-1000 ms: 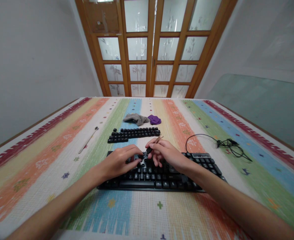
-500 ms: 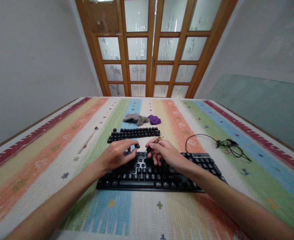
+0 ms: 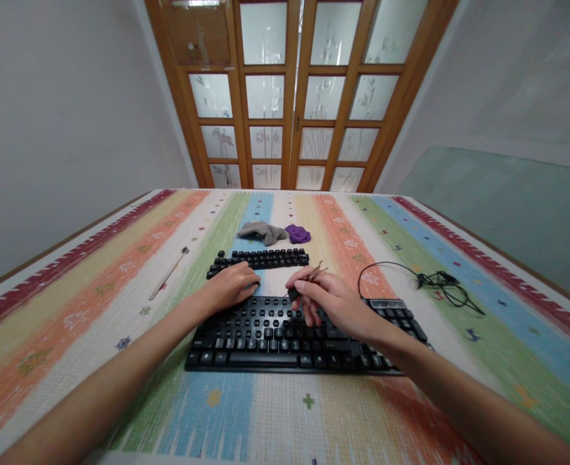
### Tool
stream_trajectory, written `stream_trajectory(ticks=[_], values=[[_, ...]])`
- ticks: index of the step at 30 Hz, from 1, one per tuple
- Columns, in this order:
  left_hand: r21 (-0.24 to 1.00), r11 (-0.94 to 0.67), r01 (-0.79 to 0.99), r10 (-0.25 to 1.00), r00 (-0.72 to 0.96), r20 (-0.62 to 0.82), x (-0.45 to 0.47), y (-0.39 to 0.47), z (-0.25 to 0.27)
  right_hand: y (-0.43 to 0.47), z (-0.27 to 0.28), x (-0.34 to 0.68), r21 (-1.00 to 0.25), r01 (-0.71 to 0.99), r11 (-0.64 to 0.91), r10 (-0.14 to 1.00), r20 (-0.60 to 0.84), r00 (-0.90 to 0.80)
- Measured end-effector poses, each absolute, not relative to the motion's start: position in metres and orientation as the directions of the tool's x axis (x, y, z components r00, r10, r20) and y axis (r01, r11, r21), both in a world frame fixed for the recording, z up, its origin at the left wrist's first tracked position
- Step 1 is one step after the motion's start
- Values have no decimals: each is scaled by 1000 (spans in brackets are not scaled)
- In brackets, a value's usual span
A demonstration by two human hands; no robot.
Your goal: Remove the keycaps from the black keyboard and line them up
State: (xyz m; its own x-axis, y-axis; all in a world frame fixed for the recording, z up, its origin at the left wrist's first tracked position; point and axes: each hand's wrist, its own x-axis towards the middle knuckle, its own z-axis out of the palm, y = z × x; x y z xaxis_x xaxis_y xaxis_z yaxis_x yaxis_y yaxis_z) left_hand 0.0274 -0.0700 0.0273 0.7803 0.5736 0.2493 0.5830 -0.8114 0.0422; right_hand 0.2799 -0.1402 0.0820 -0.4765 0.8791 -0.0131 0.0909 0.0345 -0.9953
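Note:
A black keyboard [image 3: 265, 359] lies in front of me, many of its upper keys bare down to the small switch stems. My left hand [image 3: 231, 287] is just past its back edge, palm down, fingers pinched on a small black keycap [image 3: 256, 283] that is partly hidden. Close beyond it are rows of loose black keycaps [image 3: 278, 258]. Over the middle of the keyboard, my right hand [image 3: 331, 297] is closed round what looks like a wire keycap puller [image 3: 318, 268]. Thin metal prongs stick out above the fingers, and a black piece [image 3: 293, 294] shows at the fingertips.
Behind the loose keycaps lie a grey cloth [image 3: 263, 232] and a purple cloth [image 3: 298, 234]. A thin brush [image 3: 168, 272] rests to the left. The keyboard's coiled cable [image 3: 443, 284] is on the right, on the striped tablecloth [image 3: 285, 413].
My left hand has moved left and away from the right hand with the keycap, towards the loose rows. My right hand has stayed near the same spot and turned slightly.

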Motion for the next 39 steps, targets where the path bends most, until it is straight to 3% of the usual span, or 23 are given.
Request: stream_trajectory(ticks=[17, 30, 39], values=[[-9, -786, 618, 585, 750, 309, 31, -66, 27, -146, 72, 276, -992, 118, 44, 849, -25, -528], [106, -715, 691, 674, 641, 367, 24, -61, 28, -148, 67, 276, -987, 134, 88, 839, 1, -544], [105, -705, 701, 686, 637, 351, 20, -54, 24, -150, 67, 277, -985, 139, 99, 836, 6, -549]])
